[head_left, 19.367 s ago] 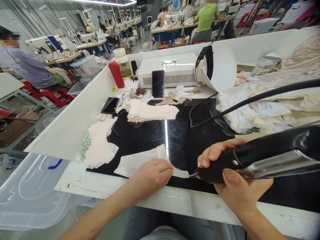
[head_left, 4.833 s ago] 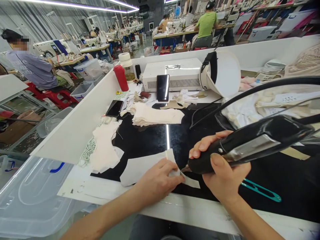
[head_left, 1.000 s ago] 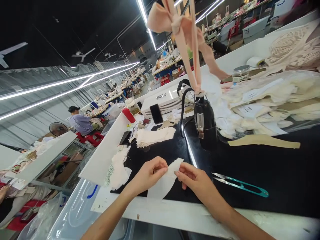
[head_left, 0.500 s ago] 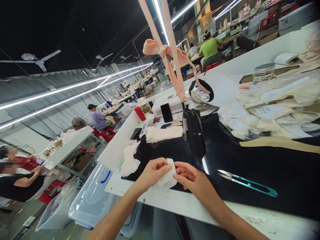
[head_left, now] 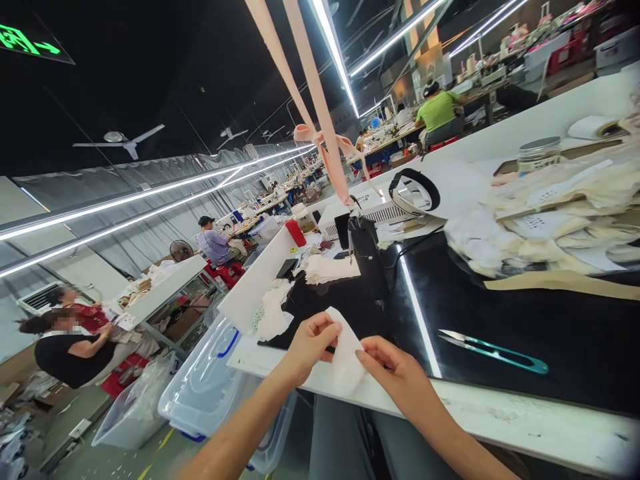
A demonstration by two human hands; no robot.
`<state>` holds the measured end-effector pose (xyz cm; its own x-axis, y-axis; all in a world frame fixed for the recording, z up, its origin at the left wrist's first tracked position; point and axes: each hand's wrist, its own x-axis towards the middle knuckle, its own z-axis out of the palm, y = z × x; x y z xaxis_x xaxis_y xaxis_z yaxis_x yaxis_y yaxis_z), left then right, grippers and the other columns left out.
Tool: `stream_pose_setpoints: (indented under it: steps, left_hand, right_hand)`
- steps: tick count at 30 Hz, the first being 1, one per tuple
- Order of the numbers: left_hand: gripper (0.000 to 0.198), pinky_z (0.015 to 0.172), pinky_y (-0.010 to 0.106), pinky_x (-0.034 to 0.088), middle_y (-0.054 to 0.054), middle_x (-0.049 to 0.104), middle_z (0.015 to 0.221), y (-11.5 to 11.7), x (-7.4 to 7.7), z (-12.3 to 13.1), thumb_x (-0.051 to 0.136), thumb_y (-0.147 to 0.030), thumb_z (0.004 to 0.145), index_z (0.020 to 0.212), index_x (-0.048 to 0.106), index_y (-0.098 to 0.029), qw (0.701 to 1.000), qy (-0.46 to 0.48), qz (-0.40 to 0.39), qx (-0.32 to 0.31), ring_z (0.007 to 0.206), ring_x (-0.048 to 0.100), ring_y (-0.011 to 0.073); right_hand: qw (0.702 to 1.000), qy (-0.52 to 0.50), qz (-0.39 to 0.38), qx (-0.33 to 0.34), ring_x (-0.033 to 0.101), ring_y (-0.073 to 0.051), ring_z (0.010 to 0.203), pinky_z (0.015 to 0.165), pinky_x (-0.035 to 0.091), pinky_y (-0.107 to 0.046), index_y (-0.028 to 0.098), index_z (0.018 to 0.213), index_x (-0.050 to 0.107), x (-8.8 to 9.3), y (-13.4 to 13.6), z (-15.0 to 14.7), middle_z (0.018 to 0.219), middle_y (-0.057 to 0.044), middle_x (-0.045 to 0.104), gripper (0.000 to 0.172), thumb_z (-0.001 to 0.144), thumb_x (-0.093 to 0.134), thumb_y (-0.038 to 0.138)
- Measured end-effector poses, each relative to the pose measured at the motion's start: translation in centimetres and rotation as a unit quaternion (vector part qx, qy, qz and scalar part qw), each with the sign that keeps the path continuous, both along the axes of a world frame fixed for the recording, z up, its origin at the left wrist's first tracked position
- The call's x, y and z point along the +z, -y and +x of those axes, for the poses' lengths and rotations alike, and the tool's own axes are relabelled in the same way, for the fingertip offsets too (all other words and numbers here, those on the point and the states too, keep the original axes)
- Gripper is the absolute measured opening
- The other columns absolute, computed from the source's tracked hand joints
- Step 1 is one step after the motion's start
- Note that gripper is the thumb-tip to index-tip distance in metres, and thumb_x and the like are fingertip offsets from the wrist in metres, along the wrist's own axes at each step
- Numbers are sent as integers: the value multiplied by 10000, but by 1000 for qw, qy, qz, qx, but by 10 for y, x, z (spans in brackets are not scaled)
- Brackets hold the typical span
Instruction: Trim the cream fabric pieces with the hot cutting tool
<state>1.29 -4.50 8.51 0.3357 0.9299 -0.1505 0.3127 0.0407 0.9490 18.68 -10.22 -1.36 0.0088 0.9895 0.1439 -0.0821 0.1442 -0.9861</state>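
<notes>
My left hand (head_left: 313, 341) and my right hand (head_left: 389, 371) both pinch a small white fabric piece (head_left: 345, 359), held up over the near edge of the black worktop (head_left: 500, 313). The left fingers grip its upper left corner, the right fingers its right edge. Behind it a black hand tool (head_left: 367, 257) hangs from pink ribbon (head_left: 320, 127) over the worktop. Teal thread snips (head_left: 493, 351) lie on the worktop to the right of my right hand.
A stack of white pieces (head_left: 330, 268) and more cut pieces (head_left: 273, 315) lie at the left. A big bag of cream fabric (head_left: 550, 213) fills the right. Clear plastic bins (head_left: 210, 387) stand below left. Other people sit at tables beyond.
The black tool left my right hand and now hangs from the ribbon. Both hands have lifted the white piece off the worktop, and my view has tilted up and leftward.
</notes>
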Motion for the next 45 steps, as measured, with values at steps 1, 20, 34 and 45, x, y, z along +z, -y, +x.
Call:
stream_pose_setpoints:
  steps: [1, 20, 34, 45]
  left_hand:
    - [651, 659, 244, 581, -8, 640, 810, 1, -1, 0, 952, -751, 726, 931, 689, -192, 1000, 4, -2, -1, 794, 647, 164]
    - [794, 890, 325, 620, 47, 750, 948, -29, -18, -13, 1086, -751, 575, 1010, 780, -162, 990, 142, -18, -13, 900, 722, 172]
    - [526, 726, 301, 623, 72, 743, 900, -83, -66, -4, 949, -598, 781, 972, 771, -142, 996, 69, -1, -59, 784, 718, 173]
    - [164, 1062, 381, 586, 59, 775, 1131, -83, -68, 2, 646, -172, 1098, 1100, 803, -220, 914, -106, 330, -209, 1094, 718, 240]
  right_hand:
    - [1000, 7, 0, -2, 782, -266, 875, 768, 591, -352, 255, 977, 798, -1, 3, 1, 917, -51, 859, 465, 928, 686, 704]
    - [957, 283, 54, -20, 749, -250, 760, 697, 557, -354, 310, 1105, 860, 3, -2, 40, 1007, -37, 863, 354, 1021, 544, 445]
    - [929, 370, -25, -20, 858, -304, 1075, 858, 669, -380, 347, 1251, 846, -12, 1, 66, 1233, -46, 891, 375, 1038, 549, 429]
    - [883, 286, 33, -371, 786, -258, 740, 575, 623, -340, 339, 1082, 791, 25, 7, 143, 960, -76, 842, 499, 816, 890, 749]
